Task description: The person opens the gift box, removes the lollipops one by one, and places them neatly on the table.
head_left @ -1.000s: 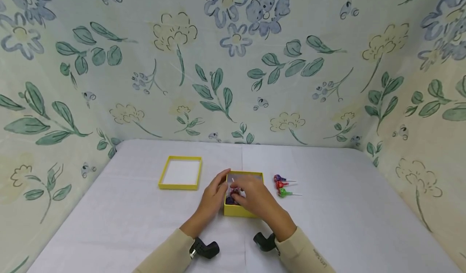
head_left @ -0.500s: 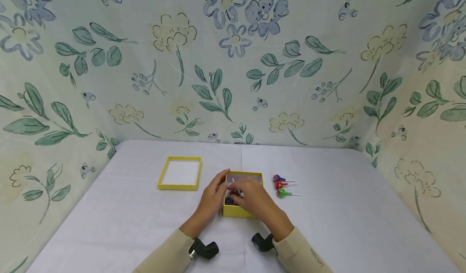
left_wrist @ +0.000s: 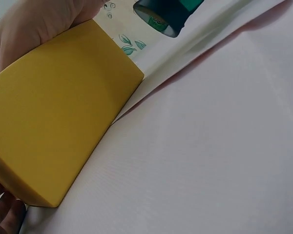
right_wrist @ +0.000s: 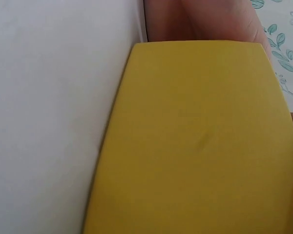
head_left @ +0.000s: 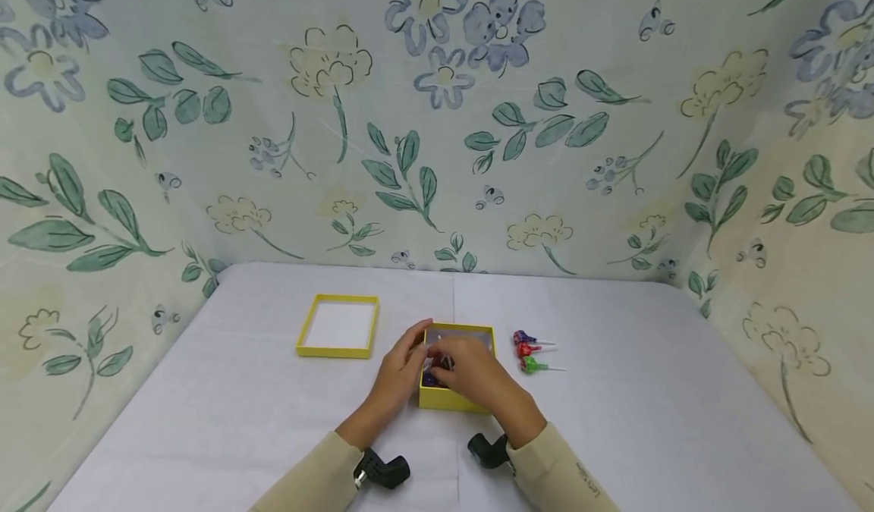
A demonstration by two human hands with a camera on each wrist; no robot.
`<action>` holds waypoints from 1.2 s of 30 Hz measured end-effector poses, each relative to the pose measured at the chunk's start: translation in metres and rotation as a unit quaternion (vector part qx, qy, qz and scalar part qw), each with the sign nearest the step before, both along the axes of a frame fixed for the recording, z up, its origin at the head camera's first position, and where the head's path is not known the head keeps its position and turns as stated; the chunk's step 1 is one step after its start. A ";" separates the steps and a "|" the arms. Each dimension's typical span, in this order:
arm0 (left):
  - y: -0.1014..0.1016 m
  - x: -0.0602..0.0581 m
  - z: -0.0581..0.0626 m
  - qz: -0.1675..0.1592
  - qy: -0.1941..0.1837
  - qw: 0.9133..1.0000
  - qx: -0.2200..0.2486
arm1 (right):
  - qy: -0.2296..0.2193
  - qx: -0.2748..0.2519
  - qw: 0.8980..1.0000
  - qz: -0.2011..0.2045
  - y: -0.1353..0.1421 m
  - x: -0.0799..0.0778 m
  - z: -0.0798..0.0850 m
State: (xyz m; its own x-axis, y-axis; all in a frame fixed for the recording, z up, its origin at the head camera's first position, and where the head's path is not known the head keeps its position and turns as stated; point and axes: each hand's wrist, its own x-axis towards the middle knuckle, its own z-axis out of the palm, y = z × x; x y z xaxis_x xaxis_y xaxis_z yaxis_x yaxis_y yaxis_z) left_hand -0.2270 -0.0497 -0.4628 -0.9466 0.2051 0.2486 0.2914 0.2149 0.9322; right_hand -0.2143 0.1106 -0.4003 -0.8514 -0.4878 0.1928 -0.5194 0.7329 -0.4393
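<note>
An open yellow box point(head_left: 447, 399) stands in the middle of the table in the head view. My left hand point(head_left: 397, 369) holds its left wall, the fingers reaching to the far left corner. My right hand point(head_left: 474, 368) dips into the box from the right, thumb and index finger pinching at a wrapped lollipop point(head_left: 445, 362). Dark-wrapped lollipops point(head_left: 430, 379) show below the fingers; the palm hides much of the interior. Both wrist views show mainly the outer wall of the box point(left_wrist: 63, 112), with left fingertips point(left_wrist: 10, 212) beside its lower corner in the left one.
Left of the box lies a yellow-rimmed lid point(head_left: 337, 325), white inside facing up. To the right sit three lollipops in a column: purple point(head_left: 522, 337), red point(head_left: 526, 350) and green point(head_left: 529, 365), sticks pointing right. A floral curtain point(head_left: 437, 155) surrounds the white-covered table point(head_left: 614, 406).
The right wrist has shifted slightly left and the right fingers have moved a little within the box. The left hand, lid and lollipops on the table stay put.
</note>
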 end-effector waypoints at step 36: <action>0.001 0.001 0.000 0.003 0.002 1.000 0.000 | 0.180 0.046 0.981 -0.054 -0.005 0.009 -0.005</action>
State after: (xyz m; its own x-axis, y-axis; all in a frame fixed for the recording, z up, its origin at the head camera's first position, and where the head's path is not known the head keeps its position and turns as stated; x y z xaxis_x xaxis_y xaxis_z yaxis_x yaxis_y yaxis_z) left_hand -0.2256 -0.0491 -0.4628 -0.9472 0.1986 0.2519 0.2931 0.2171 0.9311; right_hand -0.2052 0.1059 -0.4051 -0.7836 -0.4272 0.4510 -0.5458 0.8202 -0.1713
